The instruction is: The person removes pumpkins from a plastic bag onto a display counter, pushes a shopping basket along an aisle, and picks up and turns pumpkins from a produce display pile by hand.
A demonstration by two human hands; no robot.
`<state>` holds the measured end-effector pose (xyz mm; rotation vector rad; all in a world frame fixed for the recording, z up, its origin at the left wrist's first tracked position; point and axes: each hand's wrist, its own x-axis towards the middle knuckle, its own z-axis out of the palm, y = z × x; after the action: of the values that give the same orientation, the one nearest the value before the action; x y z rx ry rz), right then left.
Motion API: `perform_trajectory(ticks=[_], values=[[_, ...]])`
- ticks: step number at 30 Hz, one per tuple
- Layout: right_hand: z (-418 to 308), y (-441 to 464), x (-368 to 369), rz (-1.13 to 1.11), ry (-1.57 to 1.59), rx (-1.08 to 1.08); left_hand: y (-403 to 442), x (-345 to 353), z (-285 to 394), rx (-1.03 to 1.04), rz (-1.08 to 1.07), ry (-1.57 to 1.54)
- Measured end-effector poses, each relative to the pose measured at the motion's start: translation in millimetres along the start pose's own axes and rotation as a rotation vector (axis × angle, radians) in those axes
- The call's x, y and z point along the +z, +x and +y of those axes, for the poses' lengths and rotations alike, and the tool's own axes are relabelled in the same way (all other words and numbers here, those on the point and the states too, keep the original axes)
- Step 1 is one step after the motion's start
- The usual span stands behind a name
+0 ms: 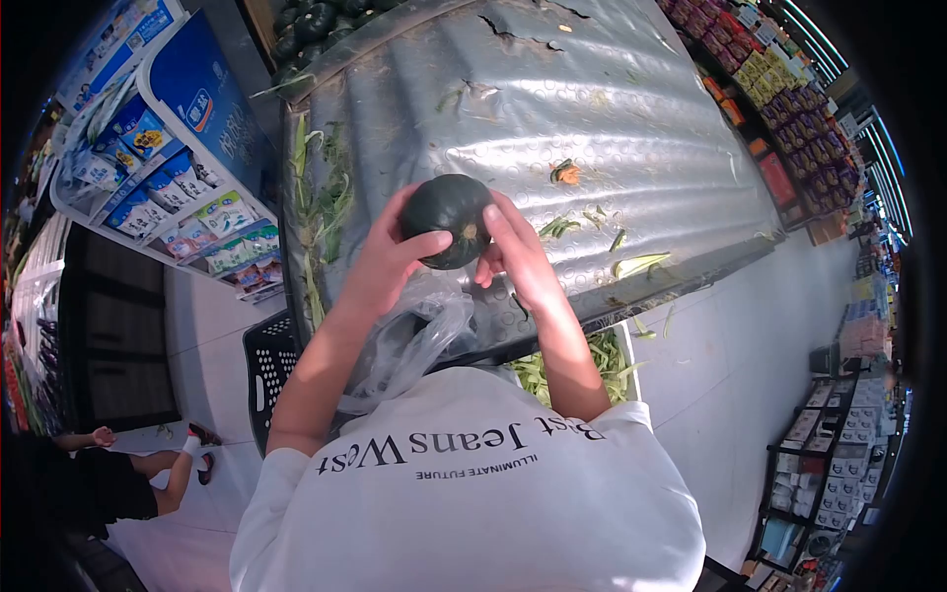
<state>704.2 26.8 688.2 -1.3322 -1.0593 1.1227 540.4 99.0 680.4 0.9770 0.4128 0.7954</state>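
A round, dark green squash (446, 219) is held up between both hands over the near edge of the grey, dimpled display mat (513, 128). My left hand (393, 247) wraps round its left side, the thumb lying across the front. On the right side my right hand (515, 247) grips it, with the thumb near the pale stem spot and some fingers curled below. Beneath the hands a clear plastic bag (424, 331) lies crumpled against my shirt and the mat's edge.
More dark squashes (316, 22) are piled at the top left. Leaf scraps (641, 263) lie on the mat. A blue snack rack (187, 148) stands left, a black crate (268, 370) near the front edge. Another person (109, 483) is at the lower left. Shelves (829, 464) stand right.
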Motion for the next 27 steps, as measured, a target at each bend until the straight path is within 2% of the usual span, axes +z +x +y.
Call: perform_trajectory(ticks=[2,3,5,8,10,11,12,13,17,19,22,25,27], values=[[17.5,9.6,-6.4,0.031,0.123,0.113,3.2,-3.5,-13.7,0.139,0.013,0.178],[24.6,13.9,-8.5,0.045,0.184,0.169,3.4,-2.7,-14.8,0.141,0.012,0.169],[33.1,14.7,-13.0,0.017,0.326,0.146,3.6,-1.2,-15.8,0.145,0.010,0.153],[33.0,11.4,-11.1,-0.034,0.482,0.147,3.8,2.2,-21.4,0.327,0.008,0.425],[34.8,10.7,-11.1,-0.057,0.573,0.118,10.4,-2.7,-20.6,0.564,-0.028,0.837],[32.6,10.7,-10.3,-0.034,0.445,0.037,13.2,-5.0,-20.8,0.681,-0.046,1.043],[28.5,11.2,-9.1,-0.011,0.316,-0.044,15.7,-5.9,-23.2,0.637,-0.082,1.063],[26.0,12.4,-8.5,0.011,0.188,-0.126,21.2,-11.9,-27.5,0.699,-0.137,1.110],[29.0,40.8,-44.5,-0.204,-0.256,-0.123,51.1,-48.6,-39.8,0.888,-0.355,1.319],[40.3,52.0,-47.4,-0.166,-0.382,-0.221,62.8,-59.7,-37.2,0.940,-0.476,1.473],[52.4,65.3,-47.4,-0.086,-0.563,-0.392,83.9,-72.5,-44.3,1.104,-0.504,1.570],[57.2,77.1,-46.4,0.000,-0.665,-0.460,97.8,-74.3,-44.0,1.085,-0.460,1.526],[58.5,83.8,-46.1,0.041,-0.687,-0.473,98.8,-71.1,-37.5,0.909,-0.464,1.535]])
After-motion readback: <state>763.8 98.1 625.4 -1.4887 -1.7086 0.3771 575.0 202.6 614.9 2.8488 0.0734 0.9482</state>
